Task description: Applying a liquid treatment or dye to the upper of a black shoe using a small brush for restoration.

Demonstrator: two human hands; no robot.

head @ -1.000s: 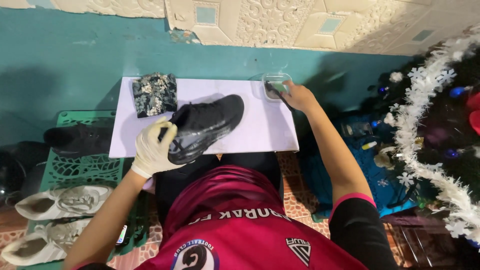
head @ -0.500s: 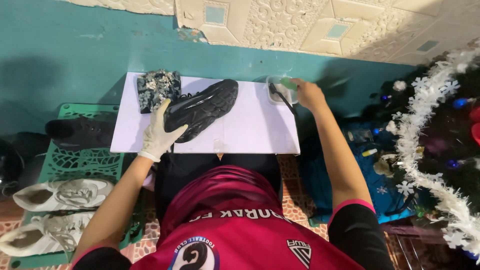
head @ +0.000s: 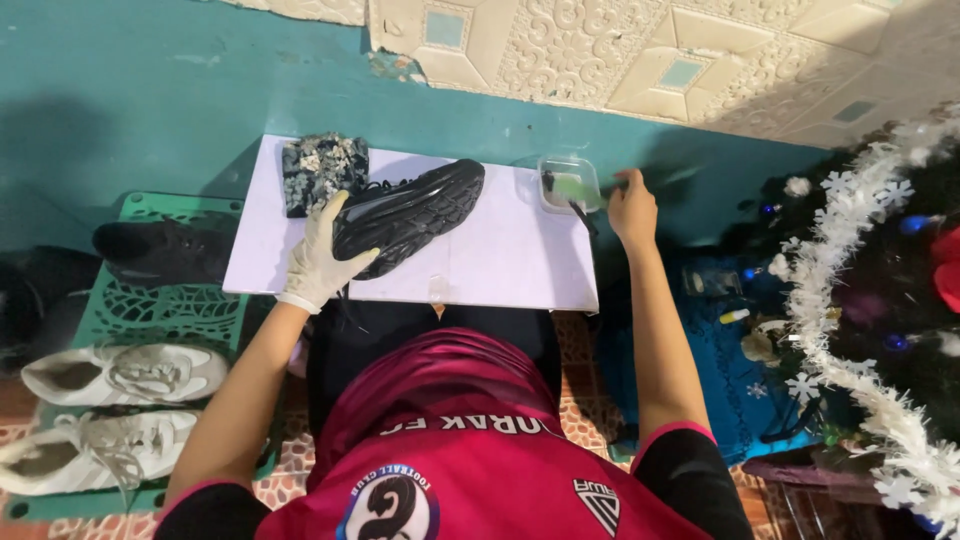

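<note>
My left hand (head: pixel 320 255), in a white glove, grips a black shoe (head: pixel 412 212) turned sole-up on a white board (head: pixel 500 260) across my lap. My right hand (head: pixel 632 208), bare, is at the board's far right corner beside a small clear plastic container (head: pixel 568 185) with something green and a dark tool in it; the fingers curl around a thin dark handle leading toward the container. A dark speckled cloth (head: pixel 322 170) lies on the board's far left corner, just above my gloved hand.
A green plastic crate (head: pixel 160 300) at the left carries a black shoe (head: pixel 155 250) and two white shoes (head: pixel 125 372). A decorated tree with white tinsel (head: pixel 880 300) stands at the right. A teal wall (head: pixel 150 90) is ahead. Blue mat (head: pixel 740 400) lies at right.
The view has shifted so the board sits lower in frame. My right hand has moved from over the container to just right of it. The shoe stays in my left hand.
</note>
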